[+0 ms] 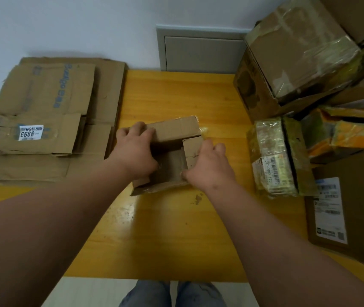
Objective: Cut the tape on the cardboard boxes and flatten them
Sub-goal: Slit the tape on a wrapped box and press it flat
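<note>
Both hands on the small box [172, 151], mid-table, top open.

L hand [135, 149] has fingers curled over the box's far-left flap; R hand [207, 165] pinches its right wall, thumb inside. Box is plain brown corrugated w/ shiny tape scraps at the edges. Left of the box: flattened cardboard stack [43, 120], just beside. Right of it: taped boxes [298, 58] piled, w/ a bare strip of glossy yellow table [176, 229] between. Open tabletop nearer the person too.
</note>
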The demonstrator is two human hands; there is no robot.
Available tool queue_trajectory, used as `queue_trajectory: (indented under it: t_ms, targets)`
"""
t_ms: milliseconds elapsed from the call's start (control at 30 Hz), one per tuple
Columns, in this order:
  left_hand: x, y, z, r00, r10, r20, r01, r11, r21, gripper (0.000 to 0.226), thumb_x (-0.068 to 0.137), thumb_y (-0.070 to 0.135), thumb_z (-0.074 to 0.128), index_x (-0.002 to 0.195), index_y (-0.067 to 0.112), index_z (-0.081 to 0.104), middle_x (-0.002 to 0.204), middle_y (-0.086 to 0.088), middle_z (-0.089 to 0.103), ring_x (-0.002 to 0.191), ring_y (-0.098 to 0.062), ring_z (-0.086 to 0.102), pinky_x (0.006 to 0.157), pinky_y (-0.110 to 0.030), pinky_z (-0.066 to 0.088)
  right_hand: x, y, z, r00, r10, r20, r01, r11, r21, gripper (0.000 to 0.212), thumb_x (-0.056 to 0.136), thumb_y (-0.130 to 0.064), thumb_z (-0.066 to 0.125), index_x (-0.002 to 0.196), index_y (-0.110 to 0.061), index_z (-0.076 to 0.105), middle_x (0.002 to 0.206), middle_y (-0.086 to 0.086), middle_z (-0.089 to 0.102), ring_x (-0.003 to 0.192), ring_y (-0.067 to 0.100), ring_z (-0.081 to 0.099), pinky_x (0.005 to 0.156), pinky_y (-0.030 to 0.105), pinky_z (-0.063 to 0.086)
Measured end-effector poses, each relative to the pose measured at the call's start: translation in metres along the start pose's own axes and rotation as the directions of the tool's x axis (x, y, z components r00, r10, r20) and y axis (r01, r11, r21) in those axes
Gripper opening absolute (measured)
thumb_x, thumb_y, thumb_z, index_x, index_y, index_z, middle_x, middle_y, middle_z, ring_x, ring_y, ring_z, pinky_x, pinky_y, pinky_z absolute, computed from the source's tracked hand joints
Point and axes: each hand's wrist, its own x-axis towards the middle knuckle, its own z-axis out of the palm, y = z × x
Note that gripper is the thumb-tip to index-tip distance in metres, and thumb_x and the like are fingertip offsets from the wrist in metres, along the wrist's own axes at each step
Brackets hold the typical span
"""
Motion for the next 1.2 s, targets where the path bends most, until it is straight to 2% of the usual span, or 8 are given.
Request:
queue_trajectory:
  t_ms: [300, 433, 533, 667, 867, 1033, 1133, 1200]
  targets:
    - [-0.013, -0.014, -0.017, 0.998, 0.057, 0.008, -0.056, 0.996, -0.064, 0.081, 0.084, 0.001, 0.059, 0.154, 0.028, 0.029, 0.163, 0.007, 0.011, 0.147, -0.030, 0.011, 0.119, -0.048, 0.019, 0.021, -0.027, -0.018, 0.949, 0.217, 0.231, -0.186, 0.971, -0.150, 0.122, 0.075, -0.040, 0.082, 0.155, -0.024, -0.008, 0.150, 0.011, 0.016, 0.132, 0.038, 0.038, 0.092, 0.046, 0.047]
    - [-0.019, -0.015, -0.021, 0.991, 0.117, -0.071, -0.124, 0.988, -0.092, 0.082, 0.084, -0.001, 0.062, 0.154, 0.029, 0.029, 0.162, 0.013, 0.012, 0.147, -0.023, 0.012, 0.118, -0.044, 0.020, 0.027, -0.033, -0.017, 0.936, 0.265, 0.234, -0.247, 0.964, -0.102, 0.121, 0.075, -0.037, 0.083, 0.154, -0.016, -0.006, 0.140, 0.016, 0.039, 0.124, 0.037, 0.048, 0.087, 0.046, 0.048]
    - [-0.022, -0.013, -0.025, 0.975, 0.194, -0.111, -0.201, 0.978, -0.062, 0.083, 0.084, -0.001, 0.063, 0.154, 0.026, 0.029, 0.161, 0.014, 0.011, 0.146, -0.021, 0.013, 0.117, -0.039, 0.019, 0.028, -0.032, -0.020, 0.943, 0.293, 0.157, -0.290, 0.956, -0.041, 0.100, 0.078, -0.037, 0.080, 0.146, -0.013, 0.009, 0.094, 0.012, 0.050, 0.090, 0.032, 0.056, 0.068, 0.040, 0.048]
    - [-0.025, -0.011, -0.027, 0.959, 0.241, -0.152, -0.252, 0.966, -0.056, 0.082, 0.084, -0.003, 0.063, 0.154, 0.024, 0.030, 0.162, 0.014, 0.012, 0.146, -0.018, 0.013, 0.115, -0.034, 0.019, 0.022, -0.022, -0.027, 0.955, 0.273, 0.115, -0.277, 0.961, 0.024, 0.079, 0.087, -0.029, 0.069, 0.142, -0.014, 0.016, 0.078, 0.008, 0.048, 0.062, 0.023, 0.048, 0.047, 0.031, 0.035]
    - [-0.027, -0.020, -0.030, 0.975, 0.196, -0.104, -0.203, 0.977, -0.066, 0.082, 0.085, 0.001, 0.065, 0.154, 0.026, 0.028, 0.162, 0.015, 0.006, 0.149, -0.021, 0.012, 0.118, -0.040, 0.022, 0.015, 0.000, -0.035, 0.982, 0.148, 0.114, -0.180, 0.919, 0.351, 0.049, 0.095, -0.015, 0.049, 0.141, -0.009, 0.036, 0.110, 0.012, 0.057, 0.085, 0.026, 0.056, 0.058, 0.032, 0.043]
    - [-0.026, -0.025, -0.036, 0.972, 0.129, -0.194, -0.153, 0.982, -0.113, 0.087, 0.085, -0.004, 0.062, 0.154, 0.032, 0.026, 0.163, 0.016, -0.002, 0.151, -0.023, 0.008, 0.118, -0.042, 0.026, 0.000, 0.010, -0.037, 0.990, 0.046, 0.136, -0.114, 0.831, 0.545, 0.044, 0.100, -0.015, 0.048, 0.144, -0.017, 0.044, 0.135, 0.010, 0.055, 0.119, 0.032, 0.055, 0.098, 0.049, 0.051]
    - [-0.021, -0.021, -0.046, 0.949, 0.055, -0.309, -0.117, 0.975, -0.187, 0.097, 0.082, -0.012, 0.058, 0.152, 0.046, 0.022, 0.161, 0.023, -0.010, 0.152, -0.027, 0.005, 0.110, -0.042, 0.038, -0.006, 0.010, -0.047, 0.999, -0.022, 0.035, -0.005, 0.775, 0.632, 0.028, 0.101, -0.019, 0.049, 0.127, -0.023, 0.055, 0.121, 0.002, 0.062, 0.113, 0.027, 0.059, 0.095, 0.048, 0.052]
    - [-0.016, -0.017, -0.051, 0.933, 0.028, -0.359, -0.112, 0.970, -0.215, 0.107, 0.081, -0.015, 0.058, 0.151, 0.053, 0.014, 0.161, 0.023, -0.011, 0.150, -0.029, 0.011, 0.089, -0.027, 0.053, -0.010, 0.010, -0.051, 0.994, -0.075, -0.079, 0.108, 0.767, 0.632, 0.021, 0.100, -0.021, 0.049, 0.113, -0.036, 0.054, 0.106, -0.008, 0.062, 0.102, 0.021, 0.061, 0.089, 0.043, 0.054]
